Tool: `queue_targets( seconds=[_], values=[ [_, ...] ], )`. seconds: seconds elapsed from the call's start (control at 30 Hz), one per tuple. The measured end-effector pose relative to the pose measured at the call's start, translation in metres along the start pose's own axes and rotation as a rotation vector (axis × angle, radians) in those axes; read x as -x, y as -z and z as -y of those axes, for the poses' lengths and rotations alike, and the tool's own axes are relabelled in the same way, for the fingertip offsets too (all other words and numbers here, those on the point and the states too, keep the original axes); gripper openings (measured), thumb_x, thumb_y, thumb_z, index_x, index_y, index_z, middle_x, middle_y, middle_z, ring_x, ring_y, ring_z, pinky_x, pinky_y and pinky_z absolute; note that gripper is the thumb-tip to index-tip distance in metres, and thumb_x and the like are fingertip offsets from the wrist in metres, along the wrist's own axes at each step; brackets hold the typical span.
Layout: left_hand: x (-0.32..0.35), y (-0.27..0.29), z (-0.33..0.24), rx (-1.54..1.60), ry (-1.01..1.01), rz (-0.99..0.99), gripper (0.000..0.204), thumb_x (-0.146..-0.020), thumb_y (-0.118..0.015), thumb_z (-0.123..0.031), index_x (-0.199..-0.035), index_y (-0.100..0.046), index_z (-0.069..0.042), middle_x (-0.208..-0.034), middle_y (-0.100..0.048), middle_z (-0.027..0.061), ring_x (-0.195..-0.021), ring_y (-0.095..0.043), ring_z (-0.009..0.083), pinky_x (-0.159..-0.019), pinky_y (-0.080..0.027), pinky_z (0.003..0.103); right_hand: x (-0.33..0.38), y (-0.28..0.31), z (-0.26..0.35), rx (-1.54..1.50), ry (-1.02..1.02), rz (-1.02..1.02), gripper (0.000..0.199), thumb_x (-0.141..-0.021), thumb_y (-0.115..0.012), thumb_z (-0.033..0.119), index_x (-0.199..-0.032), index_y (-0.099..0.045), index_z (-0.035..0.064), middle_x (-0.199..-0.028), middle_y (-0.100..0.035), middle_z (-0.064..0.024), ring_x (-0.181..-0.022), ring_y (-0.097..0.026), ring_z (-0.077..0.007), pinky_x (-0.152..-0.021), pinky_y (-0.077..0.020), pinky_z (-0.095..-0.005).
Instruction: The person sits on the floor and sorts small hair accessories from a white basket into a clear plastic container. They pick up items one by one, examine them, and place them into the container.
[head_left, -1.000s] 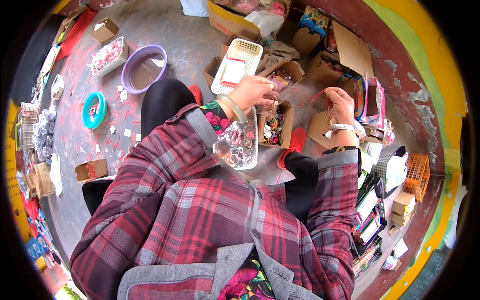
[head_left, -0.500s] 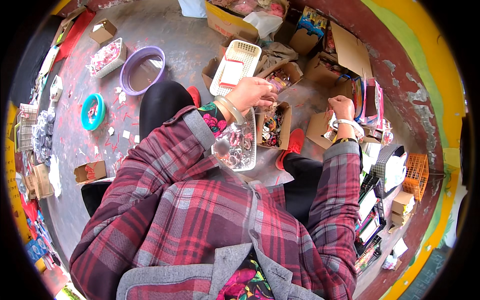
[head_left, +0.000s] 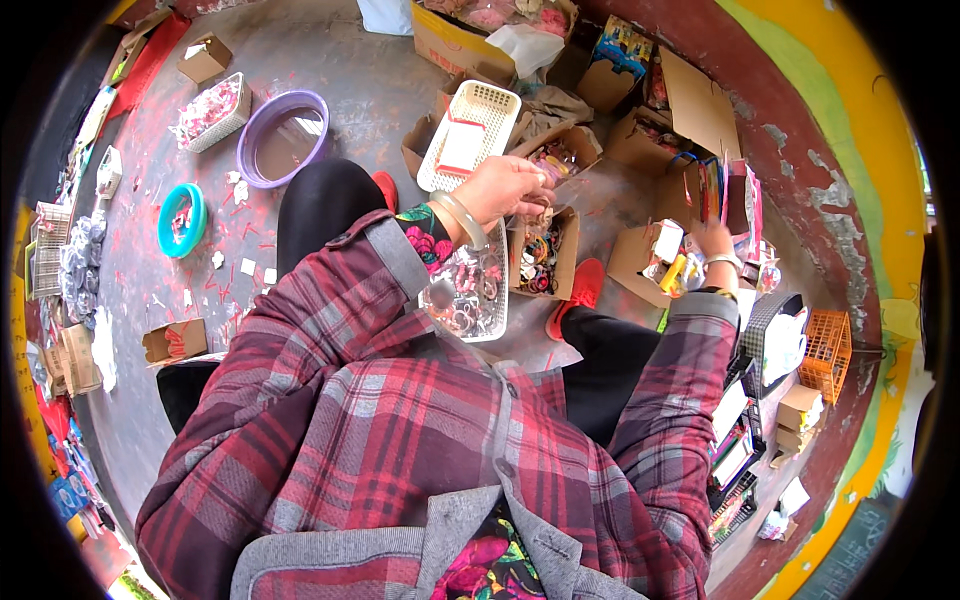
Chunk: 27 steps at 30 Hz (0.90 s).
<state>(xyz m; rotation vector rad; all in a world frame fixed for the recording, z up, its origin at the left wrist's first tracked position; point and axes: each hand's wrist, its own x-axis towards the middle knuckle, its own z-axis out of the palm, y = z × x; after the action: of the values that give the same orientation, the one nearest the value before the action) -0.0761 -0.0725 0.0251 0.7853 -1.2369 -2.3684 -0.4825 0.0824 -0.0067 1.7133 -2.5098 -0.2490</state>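
My left hand (head_left: 508, 190) is held out in front of me with its fingers drawn together in a pinch; a small pale thing seems to hang at the fingertips, too small to name. Below it sits a white plastic basket (head_left: 503, 322) of small packaged pieces, pink and grey. Beside that basket is a cardboard box (head_left: 568, 240) of colourful bands or loops. My right hand (head_left: 713, 243), smeared by motion, is over the right side, next to an open carton (head_left: 632, 262) with yellow and white items near it. What its fingers do is hidden by the blur.
An empty-looking cream basket (head_left: 490, 100) with a white card lies ahead. More cartons (head_left: 690, 90) line the wall. At left are a purple basin (head_left: 250, 165) of water, a turquoise bowl (head_left: 200, 225) and a basket of pink pieces (head_left: 228, 120). An orange crate (head_left: 826, 345) stands at right.
My right hand has swung right and slightly back toward me, uncovering the yellow and white items by the carton. My left hand has hardly moved and keeps its pinch.
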Motion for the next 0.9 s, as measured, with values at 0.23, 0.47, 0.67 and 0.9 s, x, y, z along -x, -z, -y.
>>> queue_targets(
  seconds=[0.23, 0.47, 0.67, 0.9],
  values=[
    [0.000, -0.003, -0.002, 0.006, -0.008, 0.016, 0.023, -0.088, -0.048, -0.013, -0.100, -0.053, 0.006, -0.101, -0.057, 0.0136, -0.091, -0.058, 0.0195, -0.077, -0.049, 0.030, 0.021, 0.021, -0.041, -0.846, -0.646, -0.453, 0.025, -0.081, -0.056, 0.016, -0.104, -0.061, 0.0065, -0.088, -0.065, -0.0079, -0.079, -0.062, -0.0142, -0.064, -0.0474, -0.0247],
    [0.009, 0.003, -0.004, 0.180, -0.047, 0.049, 0.021, -0.088, -0.049, -0.013, -0.099, -0.054, 0.004, -0.095, -0.059, 0.0128, -0.088, -0.059, 0.0184, -0.076, -0.050, 0.029, 0.030, 0.128, 0.179, -1.767, -0.213, 0.280, 0.035, -0.081, -0.062, 0.013, -0.113, -0.051, 0.0010, -0.101, -0.061, -0.0086, -0.090, -0.058, -0.0136, -0.063, -0.0414, -0.0182],
    [0.013, 0.001, -0.010, 0.223, -0.077, 0.060, 0.020, -0.088, -0.050, -0.013, -0.101, -0.055, 0.002, -0.097, -0.060, 0.0120, -0.090, -0.059, 0.0178, -0.079, -0.049, 0.028, 0.035, 0.117, 0.232, -1.722, -0.079, 0.281, 0.029, -0.075, -0.066, 0.010, -0.102, -0.058, 0.0022, -0.088, -0.062, -0.0022, -0.074, -0.055, -0.0063, -0.061, -0.0393, -0.0180],
    [0.015, -0.003, -0.013, 0.190, -0.067, 0.084, 0.018, -0.085, -0.054, -0.009, -0.100, -0.056, 0.002, -0.097, -0.060, 0.0113, -0.090, -0.059, 0.0169, -0.080, -0.049, 0.027, 0.040, 0.119, 0.244, -1.774, -0.087, 0.128, 0.008, -0.076, -0.064, 0.004, -0.083, -0.064, -0.0007, -0.073, -0.062, -0.0013, -0.062, -0.054, -0.0065, -0.057, -0.0410, -0.0184]
  ],
)
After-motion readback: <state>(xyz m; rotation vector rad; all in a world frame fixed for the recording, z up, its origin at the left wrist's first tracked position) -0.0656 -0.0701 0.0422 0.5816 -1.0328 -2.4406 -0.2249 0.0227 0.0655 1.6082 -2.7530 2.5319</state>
